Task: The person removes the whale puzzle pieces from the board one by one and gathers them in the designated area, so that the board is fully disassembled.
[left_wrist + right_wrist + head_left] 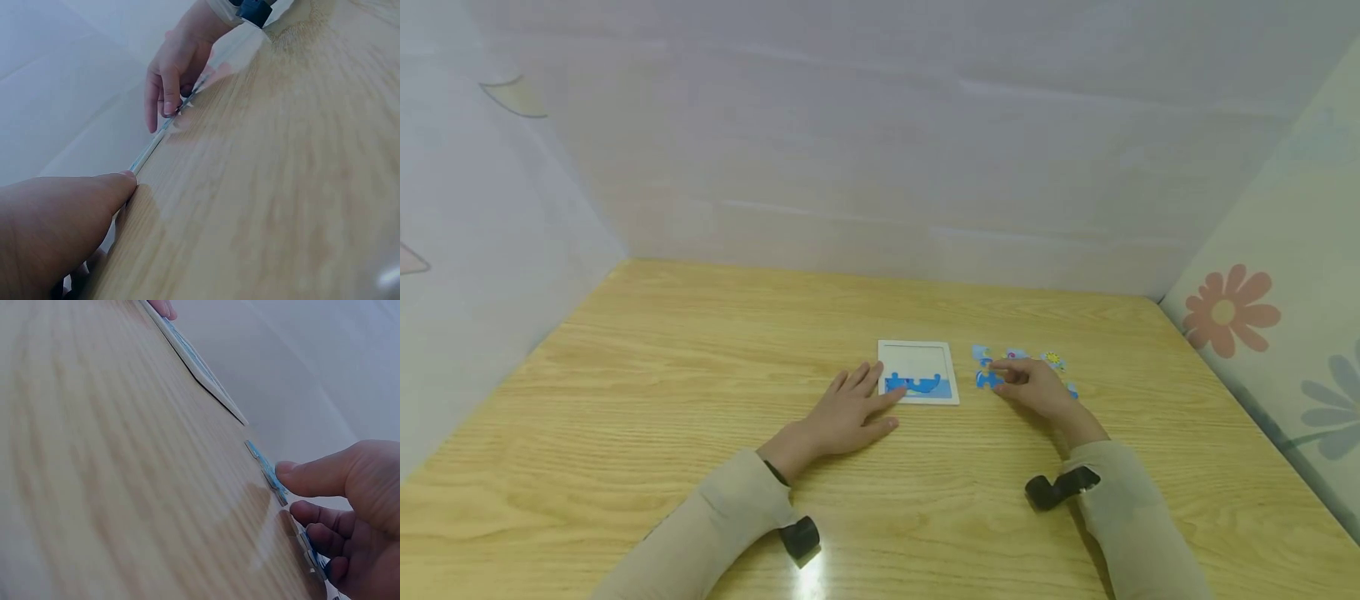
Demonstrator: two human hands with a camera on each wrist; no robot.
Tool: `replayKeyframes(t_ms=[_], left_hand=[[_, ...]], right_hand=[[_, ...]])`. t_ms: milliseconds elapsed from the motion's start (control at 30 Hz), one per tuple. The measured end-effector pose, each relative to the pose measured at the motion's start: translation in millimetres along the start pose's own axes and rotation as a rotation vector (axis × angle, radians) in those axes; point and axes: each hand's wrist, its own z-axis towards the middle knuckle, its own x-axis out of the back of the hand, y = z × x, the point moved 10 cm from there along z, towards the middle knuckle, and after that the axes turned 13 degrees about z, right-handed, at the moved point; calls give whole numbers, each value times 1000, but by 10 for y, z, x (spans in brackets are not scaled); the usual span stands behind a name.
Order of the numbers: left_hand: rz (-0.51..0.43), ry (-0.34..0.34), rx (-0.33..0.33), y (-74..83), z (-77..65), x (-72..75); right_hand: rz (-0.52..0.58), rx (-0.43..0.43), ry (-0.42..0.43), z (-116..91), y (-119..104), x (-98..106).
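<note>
A square white puzzle tray [917,342] lies on the table, its lower part filled with blue puzzle pieces [925,384]. My left hand [846,414] lies palm down at the tray's left side, fingers spread, the index fingertip on the blue pieces. To the right of the tray, my right hand [1037,387] is low over loose puzzle pieces. Its thumb and index finger are apart at a blue puzzle piece [987,380] that lies flat. In the right wrist view the thumb [312,475] overlaps a light blue piece [265,465], with other fingers bent below; the index finger is hidden.
More loose pieces lie around the right hand: a pale blue one [980,352], one with a yellow sun [1052,358] and a partly covered one [1072,390]. The wooden table [700,350] meets a pale cloth backdrop [880,183] behind and at the sides.
</note>
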Motion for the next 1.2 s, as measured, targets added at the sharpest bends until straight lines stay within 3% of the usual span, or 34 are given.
replayKeyframes(t_ms=[333,533,933,1200], left_hand=[[-3,-1,3,7,7,3],[-6,-1,0,13,8,12],[3,1,1,4,3,12],[3,-2,3,11,6,15]], right_hand=[[6,-53,37,2,32,54],[58,-21,105,13,-69,101],[-5,70,-21,103,-385,-365],[-41,26,-40,141,-357,-573]])
